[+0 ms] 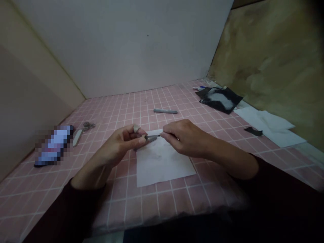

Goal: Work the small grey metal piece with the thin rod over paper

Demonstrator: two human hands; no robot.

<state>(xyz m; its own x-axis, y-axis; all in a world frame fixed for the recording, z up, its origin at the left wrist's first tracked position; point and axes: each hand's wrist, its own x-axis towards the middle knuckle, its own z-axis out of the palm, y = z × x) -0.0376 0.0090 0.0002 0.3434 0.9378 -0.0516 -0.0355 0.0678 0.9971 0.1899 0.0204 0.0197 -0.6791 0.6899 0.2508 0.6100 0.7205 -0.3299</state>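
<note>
My left hand [124, 141] is closed, its thumb and fingertips pinching a small dark piece too small to name; a pale wrap covers one finger. From there a thin grey rod-like tool [153, 136] runs across to my right hand [187, 136], which is closed around its dark end. Both hands are just above the far part of a white paper sheet [162, 167]. Faint grey smudges mark the sheet below the fingers. The tips of the right fingers face away, so their exact grip is partly hidden.
A grey stick [165, 111] lies beyond the hands. At left are a blurred phone [54, 145], a white strip [78, 137] and scissors [88, 126]. At right lie a black sheet with whitish residue [219, 98], white papers [270, 126] and a black scrap [253, 131].
</note>
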